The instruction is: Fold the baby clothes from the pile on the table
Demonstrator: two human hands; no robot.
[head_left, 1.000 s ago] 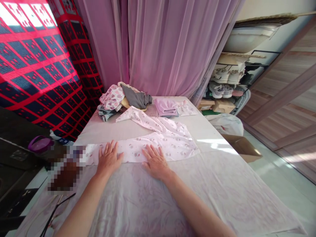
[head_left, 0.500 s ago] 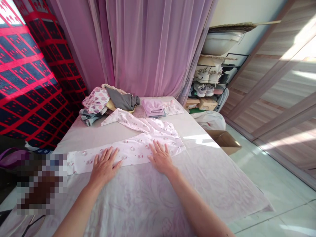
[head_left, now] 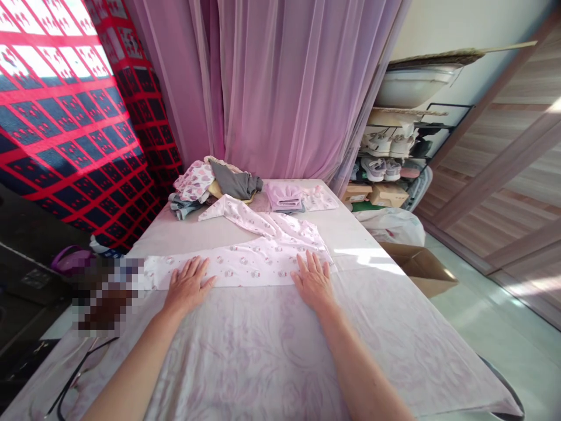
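Pale pink printed pants [head_left: 258,257] lie spread on the bed, one leg stretched out to the left and the other bent toward the back. My left hand [head_left: 187,285] rests flat on the near edge of the stretched leg, fingers spread. Near the waist end on the right, my right hand [head_left: 313,282] also presses flat on the fabric with its fingers apart. Neither hand grips the cloth. The left end of the near leg reaches a blurred patch, where details are hidden.
A heap of clothes [head_left: 219,181] lies at the back of the bed, beside folded lilac clothing [head_left: 284,197]. Purple curtains [head_left: 280,88] hang behind. To the right stand a shoe rack [head_left: 394,158] and an open cardboard box [head_left: 421,269]. A black cable [head_left: 83,368] lies at the lower left.
My hands have moved apart along the pants, the right one toward the waist end and the left one toward the leg end. The near leg looks straighter. The camera view has shifted left.
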